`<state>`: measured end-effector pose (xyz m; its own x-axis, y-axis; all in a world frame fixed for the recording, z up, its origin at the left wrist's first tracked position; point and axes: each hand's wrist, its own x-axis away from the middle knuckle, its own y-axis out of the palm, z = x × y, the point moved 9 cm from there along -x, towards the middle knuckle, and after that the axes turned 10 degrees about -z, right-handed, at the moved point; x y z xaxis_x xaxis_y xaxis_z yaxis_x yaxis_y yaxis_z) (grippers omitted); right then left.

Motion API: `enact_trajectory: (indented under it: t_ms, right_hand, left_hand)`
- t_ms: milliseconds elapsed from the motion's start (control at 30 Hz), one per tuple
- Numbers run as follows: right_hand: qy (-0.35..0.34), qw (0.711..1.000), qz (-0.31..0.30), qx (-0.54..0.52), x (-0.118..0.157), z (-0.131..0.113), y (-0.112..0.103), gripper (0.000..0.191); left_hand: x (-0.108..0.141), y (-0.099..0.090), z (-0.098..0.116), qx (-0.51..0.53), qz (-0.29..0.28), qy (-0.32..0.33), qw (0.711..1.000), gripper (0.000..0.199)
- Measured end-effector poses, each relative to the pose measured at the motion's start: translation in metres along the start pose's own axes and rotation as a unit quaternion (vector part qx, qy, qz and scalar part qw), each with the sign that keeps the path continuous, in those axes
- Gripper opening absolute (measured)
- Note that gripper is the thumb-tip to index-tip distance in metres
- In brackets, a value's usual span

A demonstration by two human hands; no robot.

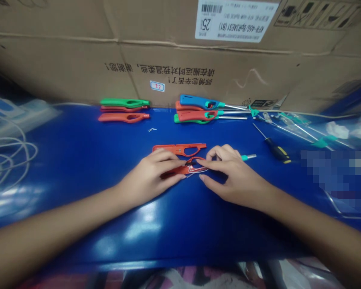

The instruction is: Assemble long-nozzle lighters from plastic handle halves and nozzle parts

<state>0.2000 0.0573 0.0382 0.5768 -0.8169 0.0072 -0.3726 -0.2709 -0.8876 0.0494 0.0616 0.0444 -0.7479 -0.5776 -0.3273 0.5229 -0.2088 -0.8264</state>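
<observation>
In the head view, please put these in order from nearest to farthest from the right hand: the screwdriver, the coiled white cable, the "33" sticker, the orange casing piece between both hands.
From the right hand:
1. Orange casing piece: immediately left.
2. Screwdriver: to the right.
3. "33" sticker: left, on the cardboard box behind.
4. Coiled white cable: far left.
</observation>
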Motion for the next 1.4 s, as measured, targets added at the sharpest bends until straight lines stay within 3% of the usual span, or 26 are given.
enact_trajectory:
  t_ms: [567,733,867,1033,1300,1400]
  right_hand:
    - [-0.031,0.998,-0.048,-0.011,-0.004,-0.012,0.005,0.027]
    - [-0.036,0.998,-0.042,0.010,-0.004,-0.008,0.004,0.027]
    - [-0.056,0.997,0.004,0.059,-0.003,-0.001,-0.007,0.026]
    - [-0.110,0.989,-0.025,0.100,-0.005,-0.001,-0.005,0.015]
    - [-0.095,0.995,-0.003,-0.026,-0.007,0.009,-0.007,0.004]
    - [-0.101,0.995,0.006,-0.019,-0.006,0.006,-0.010,0.002]
  left_hand:
    - [0.000,0.001,0.005,0.002,0.006,0.008,1.000,0.021]
    - [0.000,0.005,0.008,-0.028,-0.018,0.015,0.999,0.023]
    - [0.001,0.009,0.009,-0.063,-0.050,0.006,0.997,0.025]
    - [0.001,0.010,0.011,-0.110,-0.073,-0.001,0.991,0.027]
    - [0.001,0.007,0.011,-0.080,-0.052,0.026,0.995,0.024]
    - [0.001,0.008,0.009,-0.055,-0.048,0.032,0.997,0.028]
